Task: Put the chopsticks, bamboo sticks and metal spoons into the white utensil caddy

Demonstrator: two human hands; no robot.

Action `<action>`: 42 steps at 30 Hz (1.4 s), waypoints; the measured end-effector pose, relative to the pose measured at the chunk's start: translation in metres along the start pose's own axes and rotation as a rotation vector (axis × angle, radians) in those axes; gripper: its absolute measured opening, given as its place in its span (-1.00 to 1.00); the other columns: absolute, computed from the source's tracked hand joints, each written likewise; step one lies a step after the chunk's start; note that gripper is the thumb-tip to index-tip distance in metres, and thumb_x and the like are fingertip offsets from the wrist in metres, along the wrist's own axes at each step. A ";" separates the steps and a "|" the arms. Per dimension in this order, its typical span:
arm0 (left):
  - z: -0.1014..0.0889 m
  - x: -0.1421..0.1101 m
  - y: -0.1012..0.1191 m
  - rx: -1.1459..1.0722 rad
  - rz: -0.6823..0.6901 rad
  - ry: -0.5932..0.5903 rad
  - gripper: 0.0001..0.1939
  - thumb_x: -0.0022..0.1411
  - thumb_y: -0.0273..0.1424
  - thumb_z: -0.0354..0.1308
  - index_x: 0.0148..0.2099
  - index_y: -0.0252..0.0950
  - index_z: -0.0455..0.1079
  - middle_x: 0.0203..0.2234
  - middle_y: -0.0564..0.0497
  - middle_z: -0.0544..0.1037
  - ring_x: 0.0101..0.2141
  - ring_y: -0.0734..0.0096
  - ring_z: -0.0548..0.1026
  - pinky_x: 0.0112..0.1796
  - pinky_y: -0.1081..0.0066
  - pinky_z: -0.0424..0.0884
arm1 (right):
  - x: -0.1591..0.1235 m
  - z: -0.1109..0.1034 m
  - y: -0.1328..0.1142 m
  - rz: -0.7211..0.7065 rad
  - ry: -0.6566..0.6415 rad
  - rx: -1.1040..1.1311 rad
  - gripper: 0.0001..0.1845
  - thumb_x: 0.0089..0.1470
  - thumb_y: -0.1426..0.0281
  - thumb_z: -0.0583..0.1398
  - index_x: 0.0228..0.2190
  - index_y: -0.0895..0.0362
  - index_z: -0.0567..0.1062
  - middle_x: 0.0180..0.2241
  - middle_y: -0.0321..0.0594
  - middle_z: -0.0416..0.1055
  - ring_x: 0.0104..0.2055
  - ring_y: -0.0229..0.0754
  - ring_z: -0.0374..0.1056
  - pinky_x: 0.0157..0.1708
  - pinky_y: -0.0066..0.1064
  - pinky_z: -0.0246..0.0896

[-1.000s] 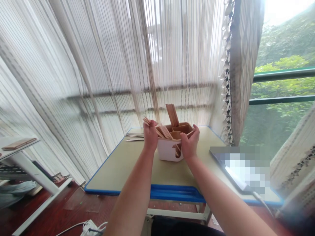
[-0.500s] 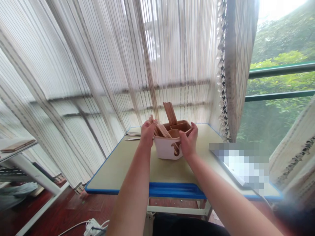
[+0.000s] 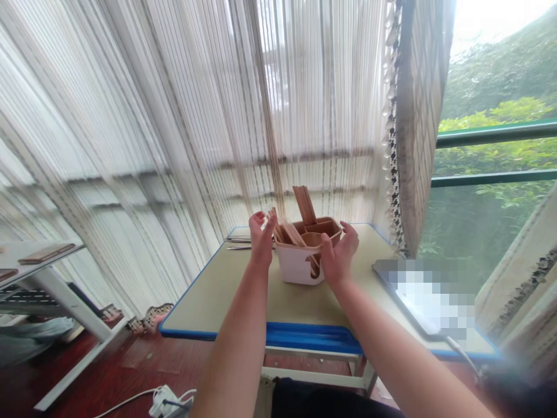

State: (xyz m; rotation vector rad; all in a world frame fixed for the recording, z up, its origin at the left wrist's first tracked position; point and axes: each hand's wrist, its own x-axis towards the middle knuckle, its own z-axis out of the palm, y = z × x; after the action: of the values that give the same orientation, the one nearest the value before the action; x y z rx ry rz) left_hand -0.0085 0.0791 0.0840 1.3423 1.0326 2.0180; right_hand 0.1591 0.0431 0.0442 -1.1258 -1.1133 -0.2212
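A white utensil holder with a brown compartmented inside (image 3: 296,264) stands on the table. Brown wooden chopsticks (image 3: 305,205) rise from its back compartment. Paler wooden sticks (image 3: 293,233) lean to the left in the front part. At the holder's left side is my left hand (image 3: 262,239), its fingers raised and apart, seemingly holding nothing. My right hand (image 3: 342,253) is by the right side, fingers spread and thumb near the rim; whether it touches is hard to tell. Several thin metal utensils (image 3: 238,248) lie behind my left hand.
The beige table (image 3: 209,290) has a blue edge. On its right lies a blurred-out device (image 3: 422,302) with a white cable. A striped curtain (image 3: 195,104) hangs behind. To the left is a white desk (image 3: 73,302); a power strip (image 3: 163,400) is on the floor.
Both hands have loosened from the holder and their fingers have spread. The holder itself stays in place on the table. The view has shifted slightly.
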 end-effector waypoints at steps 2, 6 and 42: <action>-0.008 -0.001 0.001 0.077 0.054 0.049 -0.45 0.03 -0.04 0.16 -0.01 -0.22 0.19 -0.01 -0.08 0.30 0.01 0.29 0.27 -0.06 0.32 0.26 | -0.003 -0.005 -0.006 -0.203 0.047 -0.048 -0.52 0.03 0.28 0.07 0.00 0.15 0.18 0.02 0.03 0.15 0.11 0.03 0.04 0.06 -0.01 -0.07; -0.033 0.004 0.000 0.161 0.060 0.215 -0.55 0.18 0.00 -0.05 -0.09 -0.25 0.23 -0.10 -0.09 0.35 -0.08 0.33 0.33 -0.09 0.30 0.29 | -0.012 -0.013 -0.018 -0.620 0.038 -0.023 -0.51 -0.04 0.34 0.13 -0.04 0.07 0.18 0.00 -0.04 0.13 0.08 0.02 0.08 0.05 -0.03 -0.02; -0.091 -0.017 -0.031 1.173 0.048 -0.399 -0.61 0.09 -0.55 -0.03 -0.02 -0.33 0.35 -0.11 -0.14 0.46 -0.06 0.23 0.36 -0.01 0.30 0.26 | -0.028 -0.011 -0.027 -0.665 -0.078 0.114 -0.53 -0.05 0.44 0.16 -0.06 0.10 0.22 -0.12 -0.07 0.19 -0.03 -0.01 0.15 -0.04 -0.07 0.09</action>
State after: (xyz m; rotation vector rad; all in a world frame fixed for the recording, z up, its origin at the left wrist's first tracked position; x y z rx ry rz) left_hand -0.0855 0.0560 0.0298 2.1740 2.0850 0.9777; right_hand 0.1347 0.0112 0.0381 -0.6351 -1.5268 -0.6253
